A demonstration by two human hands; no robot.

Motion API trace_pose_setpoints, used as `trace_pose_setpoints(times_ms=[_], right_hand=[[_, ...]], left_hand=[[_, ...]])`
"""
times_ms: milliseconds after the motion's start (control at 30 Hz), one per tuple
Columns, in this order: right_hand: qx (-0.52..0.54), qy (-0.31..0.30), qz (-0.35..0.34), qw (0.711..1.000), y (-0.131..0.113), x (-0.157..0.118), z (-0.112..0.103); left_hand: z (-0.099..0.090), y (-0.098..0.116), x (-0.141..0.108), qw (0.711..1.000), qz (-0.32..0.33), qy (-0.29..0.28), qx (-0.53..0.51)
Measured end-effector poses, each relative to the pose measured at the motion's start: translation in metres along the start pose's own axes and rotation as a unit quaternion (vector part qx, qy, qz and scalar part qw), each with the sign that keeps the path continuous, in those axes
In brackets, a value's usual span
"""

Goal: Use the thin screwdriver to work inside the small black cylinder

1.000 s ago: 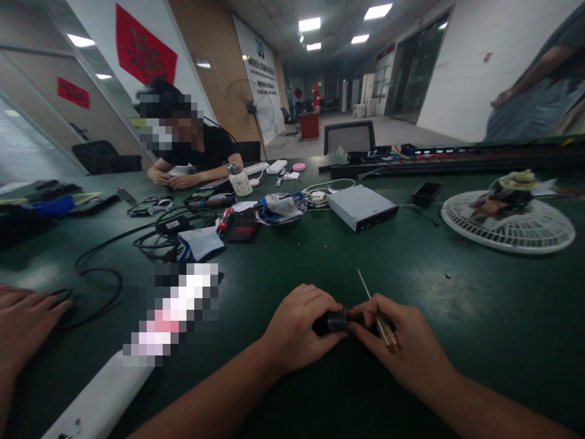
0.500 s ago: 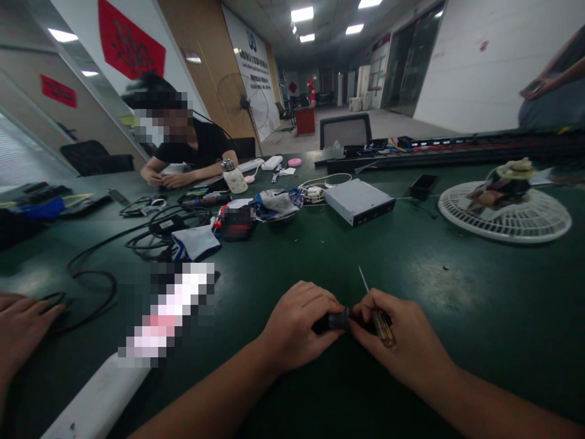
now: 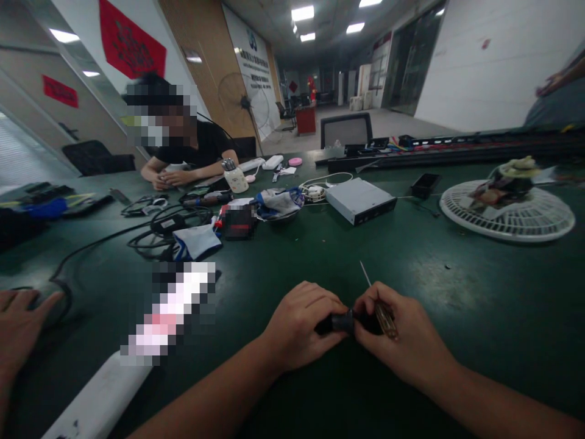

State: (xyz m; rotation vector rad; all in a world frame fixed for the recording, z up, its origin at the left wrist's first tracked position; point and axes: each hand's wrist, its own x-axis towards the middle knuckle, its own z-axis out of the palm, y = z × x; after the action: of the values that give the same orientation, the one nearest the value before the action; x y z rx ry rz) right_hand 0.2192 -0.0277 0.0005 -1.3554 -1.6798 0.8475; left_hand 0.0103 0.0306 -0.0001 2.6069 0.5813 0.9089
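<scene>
Low over the green tabletop (image 3: pixel 283 268), my left hand (image 3: pixel 304 326) is closed round a small dark cylindrical part (image 3: pixel 342 323). The fingertips of my right hand (image 3: pixel 406 332) meet the right end of that part. Tucked in my right hand is a screwdriver (image 3: pixel 384 318) with a clear amber handle; its thin metal shaft points up and away to the left. What the dark part is, I cannot make out, since my fingers cover much of it.
A grey metal box drive (image 3: pixel 359 201) and a white fan grille with motor (image 3: pixel 507 210) lie beyond my hands. Gloves (image 3: pixel 196 241), cables and a bottle (image 3: pixel 234 177) sit to the left. Another person's hand (image 3: pixel 22 329) rests at the left edge; a co-worker (image 3: pixel 192 146) sits opposite.
Both my hands keep their hold, and the dark part sits slightly further right. The screwdriver has tilted a little. The other person's hand at the left edge has shifted slightly.
</scene>
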Motion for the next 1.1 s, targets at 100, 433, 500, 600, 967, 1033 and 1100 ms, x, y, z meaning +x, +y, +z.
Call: trace_pose_setpoints(times_ms=[100, 433, 500, 600, 967, 1033, 1100], right_hand=[[0.002, 0.016, -0.016, 1.0, 0.0018, -0.0002, 0.0006], [0.017, 0.02, 0.0, 1.0, 0.0023, 0.0018, -0.0012], [0.013, 0.011, -0.002, 1.0, 0.0025, 0.0022, -0.0014], [0.009, 0.007, -0.008, 1.0, 0.0032, 0.0025, -0.0011], [0.045, -0.021, -0.02, 0.999, 0.003, -0.0014, -0.0024], [0.051, -0.033, -0.039, 0.997, 0.003, -0.0024, -0.0023], [0.048, -0.044, -0.059, 0.996, 0.0024, -0.0033, -0.0021]], left_hand=[[-0.0007, 0.0007, 0.0006, 1.0, -0.008, 0.001, -0.002], [-0.002, 0.0002, 0.0007, 0.999, -0.024, 0.005, -0.025], [-0.002, -0.0001, 0.0003, 0.999, -0.025, 0.005, -0.023], [-0.0017, -0.0008, -0.0006, 0.999, -0.026, 0.009, -0.022], [-0.0014, -0.0001, 0.0003, 0.999, -0.038, 0.012, -0.02], [-0.0013, -0.0005, -0.0003, 0.998, -0.053, 0.023, -0.019], [-0.0011, -0.0011, -0.0013, 0.997, -0.068, 0.037, -0.018]])
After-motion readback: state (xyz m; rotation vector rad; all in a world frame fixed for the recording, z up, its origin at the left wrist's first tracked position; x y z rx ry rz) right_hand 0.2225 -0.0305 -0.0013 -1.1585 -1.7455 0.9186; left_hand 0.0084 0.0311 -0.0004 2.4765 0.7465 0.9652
